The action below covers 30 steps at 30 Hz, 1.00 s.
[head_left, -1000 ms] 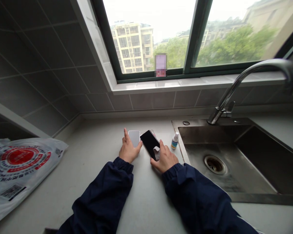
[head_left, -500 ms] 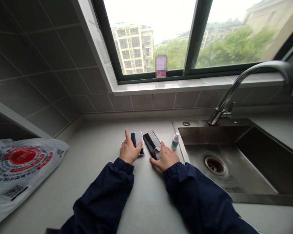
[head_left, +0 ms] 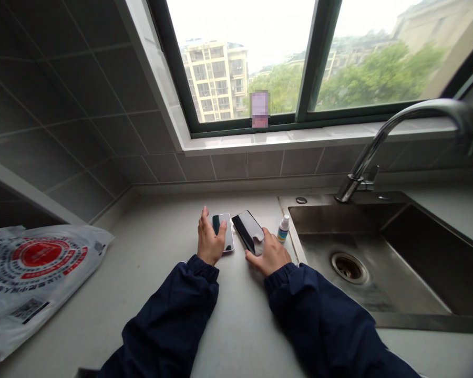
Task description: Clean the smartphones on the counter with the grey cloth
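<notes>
Head view, everything left of the steel sink [head_left: 331, 218] on the countertop [head_left: 236, 315]: one printed plastic bag [head_left: 31, 283] well away from it; the left hand [head_left: 209, 239], loosely curled, index finger raised, on one silver-edged smartphone [head_left: 228, 236]; the right hand [head_left: 271, 253] pinching one white wipe [head_left: 258, 237] against one black smartphone [head_left: 246, 226]; one small dropper bottle [head_left: 283, 229] just beside the sink.

A printed plastic bag [head_left: 31, 283] lies at the left of the counter [head_left: 153, 220], and a stainless steel sink [head_left: 339, 218] with a curved chrome faucet [head_left: 366, 156] sits at the right, below a green-framed window [head_left: 317, 63].
</notes>
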{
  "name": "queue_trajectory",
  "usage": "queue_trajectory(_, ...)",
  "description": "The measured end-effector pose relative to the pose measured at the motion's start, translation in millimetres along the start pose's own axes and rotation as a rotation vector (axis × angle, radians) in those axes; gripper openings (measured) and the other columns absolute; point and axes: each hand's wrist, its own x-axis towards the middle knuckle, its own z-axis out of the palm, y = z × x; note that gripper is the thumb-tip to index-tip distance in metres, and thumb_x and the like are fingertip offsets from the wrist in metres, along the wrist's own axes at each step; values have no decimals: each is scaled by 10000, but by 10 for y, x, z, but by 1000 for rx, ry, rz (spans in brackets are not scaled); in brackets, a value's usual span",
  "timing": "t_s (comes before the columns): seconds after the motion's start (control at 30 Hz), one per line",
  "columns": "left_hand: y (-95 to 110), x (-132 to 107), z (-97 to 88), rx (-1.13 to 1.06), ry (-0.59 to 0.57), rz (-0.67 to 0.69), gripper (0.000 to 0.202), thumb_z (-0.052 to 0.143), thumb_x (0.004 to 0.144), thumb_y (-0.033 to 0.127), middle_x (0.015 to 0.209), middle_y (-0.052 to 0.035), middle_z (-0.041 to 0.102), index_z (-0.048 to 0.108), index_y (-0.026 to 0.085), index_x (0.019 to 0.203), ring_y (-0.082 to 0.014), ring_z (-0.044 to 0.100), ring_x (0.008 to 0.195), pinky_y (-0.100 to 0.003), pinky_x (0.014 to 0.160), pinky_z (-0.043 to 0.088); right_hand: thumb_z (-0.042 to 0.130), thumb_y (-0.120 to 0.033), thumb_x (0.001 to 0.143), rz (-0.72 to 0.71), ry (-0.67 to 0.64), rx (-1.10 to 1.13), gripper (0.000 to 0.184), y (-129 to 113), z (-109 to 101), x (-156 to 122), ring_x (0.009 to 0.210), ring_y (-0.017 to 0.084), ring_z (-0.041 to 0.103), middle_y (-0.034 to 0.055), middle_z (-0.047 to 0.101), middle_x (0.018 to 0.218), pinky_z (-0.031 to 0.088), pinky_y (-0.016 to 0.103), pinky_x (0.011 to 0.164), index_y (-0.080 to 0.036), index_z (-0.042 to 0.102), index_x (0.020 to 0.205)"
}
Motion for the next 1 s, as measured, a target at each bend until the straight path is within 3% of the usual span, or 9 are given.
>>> queue_trajectory(0.13,32,2,11,-232,-3,-36,669,472,921,373,1544,-125,306,198,230,1514,-233,283,1432,-390,1168,209,656,-496,721,-26,29,77,812,2,-6,9,1096,287,604,139,602,1239,482,348,896,-137,394,1402)
queue_trajectory(0.3,23,5,70,-633,-162,-304,679,479,895,290,1538,-78,359,211,256,1518,-214,340,1411,-350,1161,237,676,-498,710,-70,92,298,767,9,-7,6,1147,286,596,137,615,1255,476,362,965,-136,468,1353)
queue_trajectory(0.37,72,-15,94,-836,-262,-395,668,490,890,333,1499,-82,423,249,244,1507,-220,411,1368,-353,1148,264,686,-494,710,-99,95,446,739,-1,-7,-16,1144,285,606,122,627,1255,477,373,980,-152,494,1337)
queue_trajectory(0.47,210,-81,107,-1124,-472,-453,626,414,909,524,1373,-146,553,430,154,1413,-300,477,1305,-434,1100,329,706,-464,714,-229,77,596,751,-30,22,-72,1178,291,593,116,608,1298,474,399,1002,-171,477,1366)
queue_trajectory(0.53,302,-136,103,-1272,-510,-464,691,377,903,594,1323,-194,581,516,71,1332,-343,493,1275,-456,1066,360,726,-441,704,-329,81,611,788,-45,71,-110,1236,296,553,126,570,1349,450,407,1042,-170,453,1391)
queue_trajectory(0.7,346,-183,86,-1340,-518,-594,763,337,894,636,1248,-225,620,586,9,1251,-358,571,1159,-452,1012,397,751,-517,701,-419,73,562,875,-29,195,-131,1271,325,514,175,525,1380,428,448,1064,-139,421,1418)
queue_trajectory(0.87,255,-128,63,-1370,-469,-650,778,295,894,649,1070,-232,683,657,-5,1110,-355,640,991,-501,959,429,592,-458,878,-436,106,609,539,-30,167,-118,929,231,632,96,640,1029,520,396,882,-192,527,1342)
queue_trajectory(1.0,268,-145,42,-1440,-506,-626,770,329,855,711,958,-158,701,595,106,1250,-361,659,894,-575,887,446,572,-366,903,-442,201,703,388,-54,98,-123,833,181,602,56,604,965,524,345,800,-226,580,1265)
